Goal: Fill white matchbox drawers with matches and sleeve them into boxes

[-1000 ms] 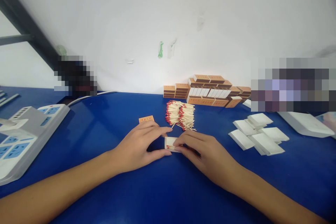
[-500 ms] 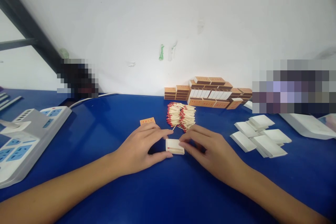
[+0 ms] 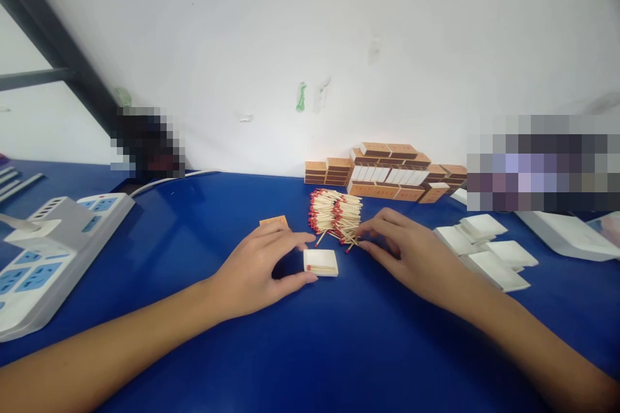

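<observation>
A small white matchbox tray [image 3: 320, 255] lies on the blue table with a few red-headed matches [image 3: 323, 269] along its near side. My left hand [image 3: 264, 264] steadies it at the left end, thumb at the near edge and fingertips at the far edge. Behind the tray is a heap of matches [image 3: 335, 210], with some loose ones at its front. At the heap's front right corner, my right hand [image 3: 404, 245] pinches the end of a match [image 3: 352, 245] between thumb and forefinger. An orange matchbox sleeve [image 3: 274, 220] is partly hidden behind my left fingers.
Brown and orange matchboxes [image 3: 387, 174] are stacked against the wall. White matchbox trays [image 3: 498, 264] are piled to the right, partly behind my right hand. A power strip [image 3: 68, 258] with a plugged-in adapter stands at the left, its white cable [image 3: 169, 179] running back.
My right hand has left the tray and moved up and right to the heap's edge. More than one match now shows in the tray. My left hand stays beside it.
</observation>
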The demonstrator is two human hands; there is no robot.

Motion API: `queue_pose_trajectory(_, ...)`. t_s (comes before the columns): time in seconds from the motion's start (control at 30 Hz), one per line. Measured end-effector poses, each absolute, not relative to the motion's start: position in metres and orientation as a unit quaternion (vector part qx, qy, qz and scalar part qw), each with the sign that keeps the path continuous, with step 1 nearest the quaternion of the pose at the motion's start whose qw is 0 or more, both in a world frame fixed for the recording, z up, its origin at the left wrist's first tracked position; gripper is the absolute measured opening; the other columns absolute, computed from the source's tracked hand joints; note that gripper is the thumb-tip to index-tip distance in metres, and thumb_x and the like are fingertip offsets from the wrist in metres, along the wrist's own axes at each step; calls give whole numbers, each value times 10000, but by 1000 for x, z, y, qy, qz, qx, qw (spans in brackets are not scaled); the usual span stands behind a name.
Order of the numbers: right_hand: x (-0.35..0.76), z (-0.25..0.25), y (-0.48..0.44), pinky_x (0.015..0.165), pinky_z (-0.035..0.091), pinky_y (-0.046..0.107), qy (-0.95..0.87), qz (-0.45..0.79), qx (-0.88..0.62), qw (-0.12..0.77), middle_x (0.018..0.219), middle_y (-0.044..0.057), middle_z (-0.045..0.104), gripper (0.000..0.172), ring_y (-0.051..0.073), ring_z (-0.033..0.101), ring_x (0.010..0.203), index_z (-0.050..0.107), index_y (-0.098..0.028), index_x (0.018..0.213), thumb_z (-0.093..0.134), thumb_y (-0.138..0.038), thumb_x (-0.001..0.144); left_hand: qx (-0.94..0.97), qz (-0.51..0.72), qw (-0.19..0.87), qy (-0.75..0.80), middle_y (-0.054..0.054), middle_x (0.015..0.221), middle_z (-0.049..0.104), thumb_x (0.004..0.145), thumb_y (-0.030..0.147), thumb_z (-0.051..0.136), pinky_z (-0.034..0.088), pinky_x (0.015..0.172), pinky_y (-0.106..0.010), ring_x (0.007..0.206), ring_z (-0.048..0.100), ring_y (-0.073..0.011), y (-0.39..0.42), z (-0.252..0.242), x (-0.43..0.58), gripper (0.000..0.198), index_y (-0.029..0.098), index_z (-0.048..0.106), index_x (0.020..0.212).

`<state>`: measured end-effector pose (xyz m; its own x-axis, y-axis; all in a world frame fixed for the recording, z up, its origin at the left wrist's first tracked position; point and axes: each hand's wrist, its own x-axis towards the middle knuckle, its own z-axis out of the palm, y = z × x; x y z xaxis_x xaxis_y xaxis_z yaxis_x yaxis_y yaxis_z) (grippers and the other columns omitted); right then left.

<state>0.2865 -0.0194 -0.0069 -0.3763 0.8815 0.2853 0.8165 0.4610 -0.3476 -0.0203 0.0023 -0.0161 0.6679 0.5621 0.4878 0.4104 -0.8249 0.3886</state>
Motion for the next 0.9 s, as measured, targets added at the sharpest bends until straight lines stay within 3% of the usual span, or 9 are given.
queue_pose_trajectory(0.37, 284, -19, -15, 770, 535, 351, -825, 101, -518, 202, 1045, 49, 617, 153, 189, 655, 841, 643, -232, 1048, 520, -319, 1072, 907, 300, 126, 267, -53, 1149, 759, 955, 419, 761, 557, 1048, -468, 1094, 696, -242, 3, -17, -20, 478, 214, 611, 1360)
queue_pose_trajectory(0.63, 283, -22, -16, 699, 536, 372, -820, 70, -548, 154, 1006, 51, 619, 175, 200, 661, 746, 592, -220, 973, 484, -317, 1071, 909, 301, 122, 263, -55, 1144, 761, 958, 412, 758, 557, 1050, -465, 1092, 708, -243, 2, -16, -18, 484, 214, 603, 1371)
queue_pose_trajectory(0.9, 279, -16, -20, 718, 538, 353, -823, 98, -538, 155, 1023, 50, 621, 144, 194, 668, 785, 594, -231, 994, 489, -294, 1071, 908, 301, 128, 263, -53, 1150, 762, 961, 404, 756, 550, 1056, -456, 1081, 710, -238, 0, -16, -19, 477, 222, 599, 1373)
